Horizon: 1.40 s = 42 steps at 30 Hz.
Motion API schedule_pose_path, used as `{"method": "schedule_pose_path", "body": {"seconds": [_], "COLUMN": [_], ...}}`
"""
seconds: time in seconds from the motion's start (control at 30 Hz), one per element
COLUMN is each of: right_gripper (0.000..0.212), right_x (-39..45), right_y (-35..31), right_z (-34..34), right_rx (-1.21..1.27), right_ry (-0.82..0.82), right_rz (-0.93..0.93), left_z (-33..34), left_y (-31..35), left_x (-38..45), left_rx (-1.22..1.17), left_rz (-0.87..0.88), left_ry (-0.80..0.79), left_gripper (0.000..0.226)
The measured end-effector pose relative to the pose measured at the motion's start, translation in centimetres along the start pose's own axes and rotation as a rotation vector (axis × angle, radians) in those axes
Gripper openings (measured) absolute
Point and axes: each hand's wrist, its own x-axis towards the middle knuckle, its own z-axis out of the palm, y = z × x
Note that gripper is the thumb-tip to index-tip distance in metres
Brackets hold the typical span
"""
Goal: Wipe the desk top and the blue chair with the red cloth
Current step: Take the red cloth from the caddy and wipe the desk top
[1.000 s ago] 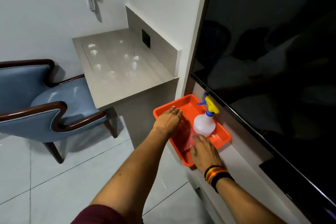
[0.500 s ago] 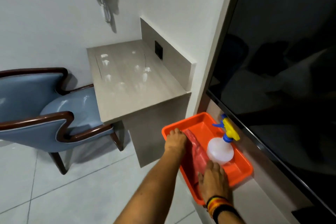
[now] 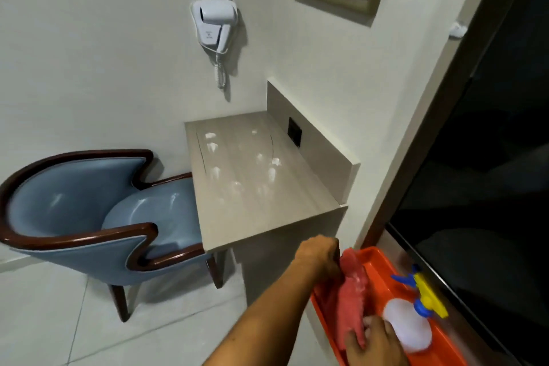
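The red cloth (image 3: 352,294) lies stretched along the left side of an orange tray (image 3: 377,258) at the lower right. My left hand (image 3: 319,255) grips its far end and lifts it off the tray. My right hand (image 3: 375,342) holds the near end, beside a white spray bottle. The beige desk top (image 3: 252,184) juts from the wall, dotted with several white foam spots. The blue chair (image 3: 89,217) with a dark wooden rim stands to its left, seat partly under the desk.
A white spray bottle (image 3: 408,330) with a yellow and blue trigger stands in the tray. A dark TV screen (image 3: 481,187) fills the right side. A white hair dryer (image 3: 214,24) hangs on the wall above the desk. Pale tiled floor (image 3: 74,321) lies below.
The view has tilted upward, showing the hair dryer and a picture frame. My left hand has closed on the far end of the cloth and raised it from the tray.
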Motion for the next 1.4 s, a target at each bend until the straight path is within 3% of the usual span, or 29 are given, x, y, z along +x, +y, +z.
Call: {"method": "schedule_pose_path", "body": {"seconds": [0.1, 0.2, 0.4, 0.6, 0.77, 0.87, 0.97, 1.03, 1.23, 1.4], "right_gripper": [0.025, 0.018, 0.020, 0.021, 0.042, 0.066, 0.070, 0.070, 0.072, 0.072], "right_x": [2.6, 5.8, 10.7, 15.4, 19.1, 22.4, 25.4, 27.0, 36.6, 49.5], "right_y": [-7.1, -13.7, -21.4, -23.5, -23.2, -23.3, -23.4, -23.7, -28.5, -34.3], "right_z": [-1.5, -0.9, 2.4, 6.7, 13.0, 18.4, 23.5, 25.8, 29.8, 34.7], "right_rx": [-0.002, -0.014, -0.028, -0.102, -0.295, -0.239, -0.321, -0.364, -0.376, -0.355], "right_ry": [0.014, 0.014, 0.049, -0.025, -0.156, -0.086, -0.260, -0.285, -0.259, -0.182], "right_rz": [0.005, -0.121, -0.275, -0.259, -0.180, -0.328, -0.491, -0.541, -0.508, -0.511], "left_z": [-7.1, -12.9, -17.7, -16.7, -13.6, -12.3, -11.4, -10.6, -8.3, -6.9], "left_y": [-2.8, -7.2, -15.5, -20.4, -23.8, -27.3, -31.6, -34.0, -38.6, -40.0], "left_x": [0.8, 1.5, 3.5, 9.0, 15.5, 19.0, 21.5, 23.3, 28.1, 29.2], "left_rx": [-0.035, -0.124, -0.256, -0.356, -0.326, -0.108, 0.007, 0.008, -0.064, -0.096], "left_rz": [-0.005, -0.047, -0.106, -0.101, -0.099, -0.091, -0.116, -0.127, -0.126, -0.121], "left_ry": [0.080, 0.203, 0.338, 0.324, 0.262, 0.280, 0.303, 0.314, 0.370, 0.456], "left_gripper": [0.049, 0.046, 0.030, 0.025, 0.048, 0.050, 0.059, 0.064, 0.073, 0.060]}}
